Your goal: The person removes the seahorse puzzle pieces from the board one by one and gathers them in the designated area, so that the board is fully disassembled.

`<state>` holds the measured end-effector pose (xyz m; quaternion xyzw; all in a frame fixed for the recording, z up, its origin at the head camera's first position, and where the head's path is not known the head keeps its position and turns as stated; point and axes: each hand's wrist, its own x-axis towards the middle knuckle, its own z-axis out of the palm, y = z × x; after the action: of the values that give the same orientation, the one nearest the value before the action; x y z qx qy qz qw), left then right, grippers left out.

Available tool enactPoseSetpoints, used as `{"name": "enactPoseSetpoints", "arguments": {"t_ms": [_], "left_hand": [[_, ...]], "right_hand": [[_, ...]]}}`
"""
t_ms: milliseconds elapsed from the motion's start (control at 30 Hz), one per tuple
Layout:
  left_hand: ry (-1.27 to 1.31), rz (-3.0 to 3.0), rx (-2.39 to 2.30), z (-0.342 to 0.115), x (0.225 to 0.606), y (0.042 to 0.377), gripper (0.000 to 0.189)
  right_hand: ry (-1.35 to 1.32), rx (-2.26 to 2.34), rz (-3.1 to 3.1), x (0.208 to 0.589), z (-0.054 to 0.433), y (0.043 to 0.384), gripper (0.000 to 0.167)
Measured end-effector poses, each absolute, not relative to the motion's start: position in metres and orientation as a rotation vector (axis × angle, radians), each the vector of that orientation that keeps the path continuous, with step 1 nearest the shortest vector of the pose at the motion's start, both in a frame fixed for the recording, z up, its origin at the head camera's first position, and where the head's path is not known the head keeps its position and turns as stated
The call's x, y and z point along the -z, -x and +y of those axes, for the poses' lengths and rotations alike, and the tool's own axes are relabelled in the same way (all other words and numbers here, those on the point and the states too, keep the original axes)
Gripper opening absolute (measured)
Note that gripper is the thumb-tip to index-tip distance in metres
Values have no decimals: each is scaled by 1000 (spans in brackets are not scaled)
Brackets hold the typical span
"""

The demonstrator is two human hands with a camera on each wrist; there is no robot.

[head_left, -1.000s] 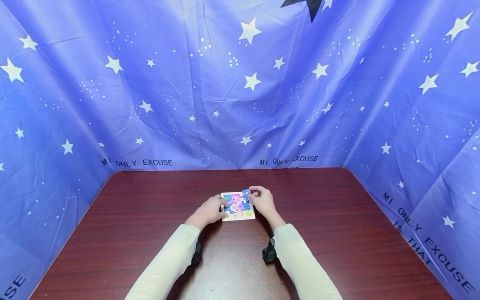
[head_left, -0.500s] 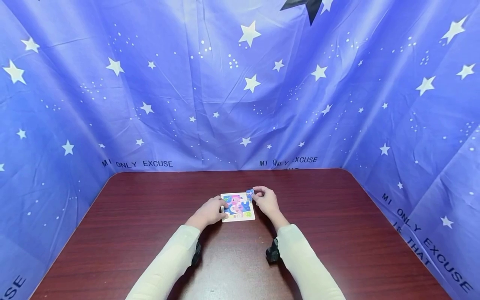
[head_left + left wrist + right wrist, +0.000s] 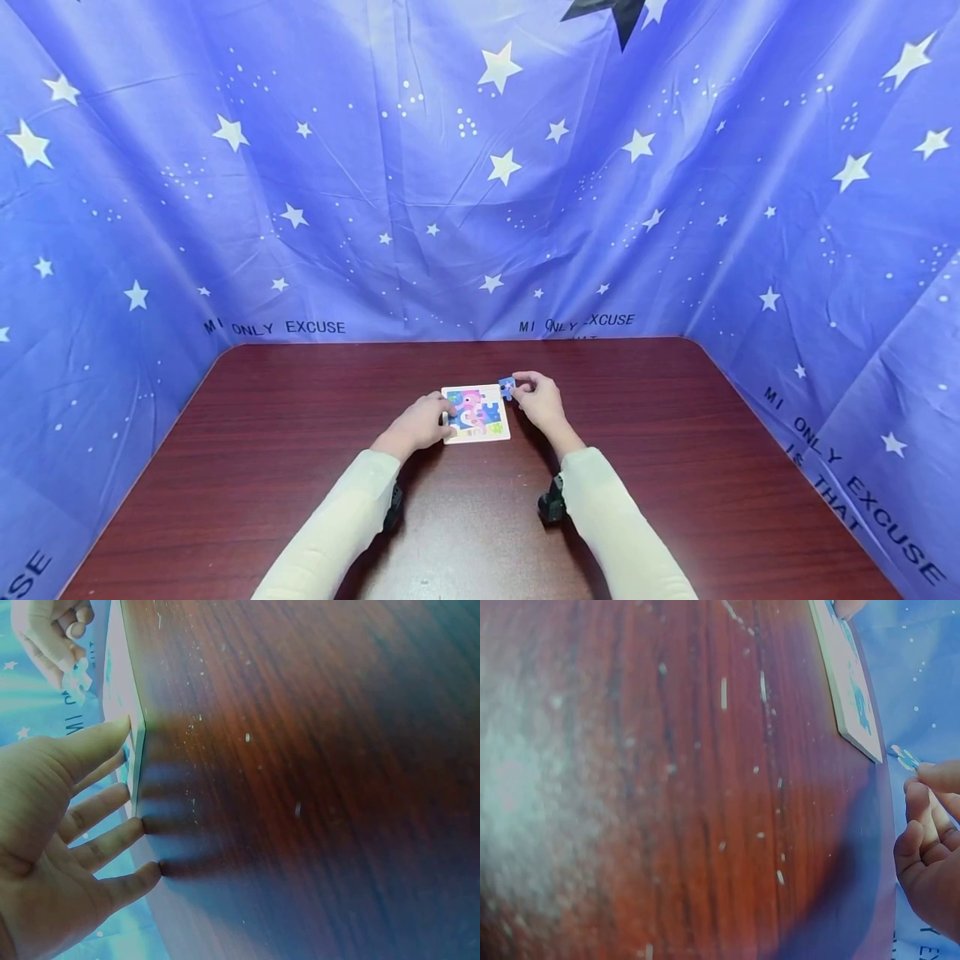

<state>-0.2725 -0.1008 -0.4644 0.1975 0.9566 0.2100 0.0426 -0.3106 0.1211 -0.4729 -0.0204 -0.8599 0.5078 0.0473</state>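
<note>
A small square jigsaw board (image 3: 480, 439) with a white rim lies on the table, with a pink creature on blue in its picture. Its upper right part shows bare white. My left hand (image 3: 422, 419) rests at the board's left edge; in the left wrist view its thumb (image 3: 105, 746) touches the edge and its fingers are spread, the outer ones reaching the tabletop. My right hand (image 3: 542, 402) pinches a blue puzzle piece (image 3: 506, 387) with a pale star between thumb and index finger, just off the board's upper right corner.
The dark red wooden table (image 3: 300, 517) has rounded far corners. A blue curtain (image 3: 420, 167) with white stars hangs behind it and along both sides. Black wrist cameras sit under both pale sleeves (image 3: 330, 525).
My right hand has drawn the blue puzzle piece rightward, from over the board's upper right corner to beside it, turning the piece a little. The left hand and board stay in place.
</note>
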Motion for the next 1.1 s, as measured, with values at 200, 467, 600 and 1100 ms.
{"name": "enactPoseSetpoints", "arguments": {"t_ms": [200,467,600,1100], "left_hand": [[-574,2900,-656,-101,465,273,27],[-576,2902,-652,-101,464,273,27],[-575,2897,-658,-101,464,272,27],[-610,2929,-650,-100,464,271,26]], "right_hand": [[51,-1539,-2626,473,126,311,26],[64,-1525,-2628,472,134,311,26],[70,-1534,-2627,472,136,311,27],[66,-1494,-2619,472,151,312,26]]}}
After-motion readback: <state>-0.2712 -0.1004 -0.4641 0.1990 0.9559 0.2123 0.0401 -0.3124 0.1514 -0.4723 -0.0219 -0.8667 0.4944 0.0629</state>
